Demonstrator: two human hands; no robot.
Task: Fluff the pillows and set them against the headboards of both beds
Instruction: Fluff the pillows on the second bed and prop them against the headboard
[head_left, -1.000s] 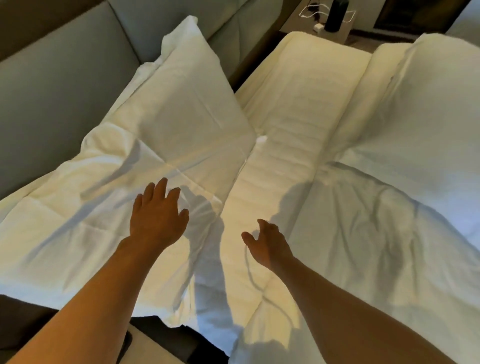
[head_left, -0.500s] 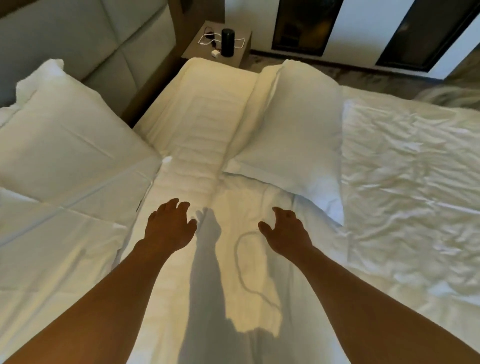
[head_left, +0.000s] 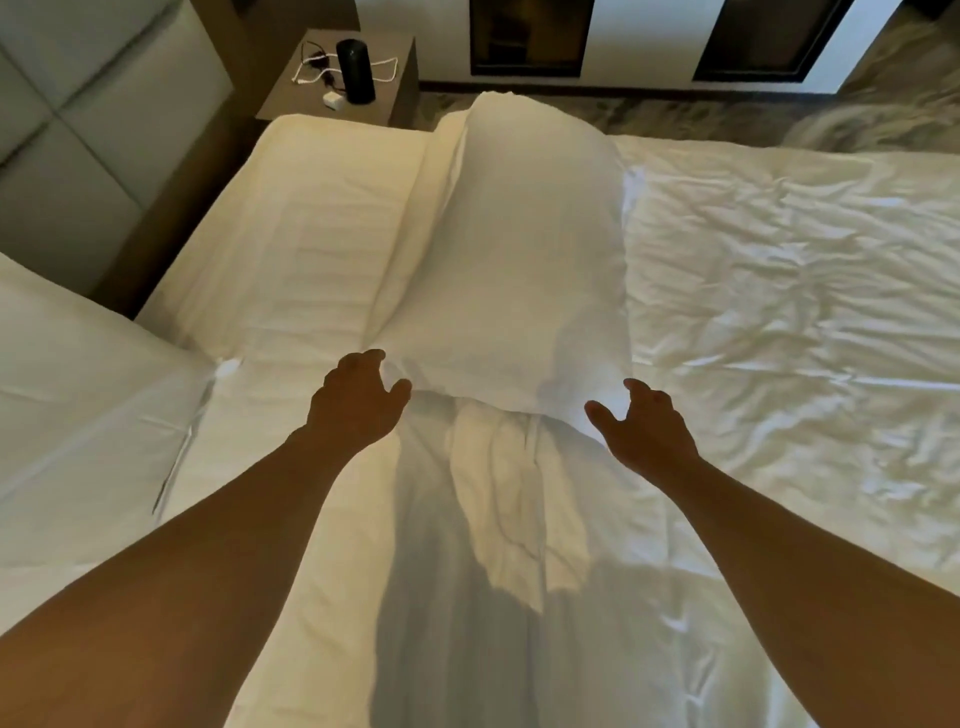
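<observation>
A white pillow (head_left: 524, 249) lies lengthwise on the bed, partly over a rumpled duvet (head_left: 789, 291). My left hand (head_left: 358, 397) is at its near left corner, fingers spread and curled, touching or almost touching the corner. My right hand (head_left: 641, 423) hovers at the near right corner, open, holding nothing. A second white pillow (head_left: 78, 395) lies at the left edge, near the padded grey headboard (head_left: 78, 130). The bare mattress sheet (head_left: 311, 234) runs between the pillows.
A brown nightstand (head_left: 400, 52) stands at the far end with a black cylinder (head_left: 356, 70), a white charger and cables on it. Beyond the bed are a patterned floor and a white wall with dark panels.
The view has swung right from the left pillow to the middle pillow. Both hands have reached forward and now flank the near end of that pillow.
</observation>
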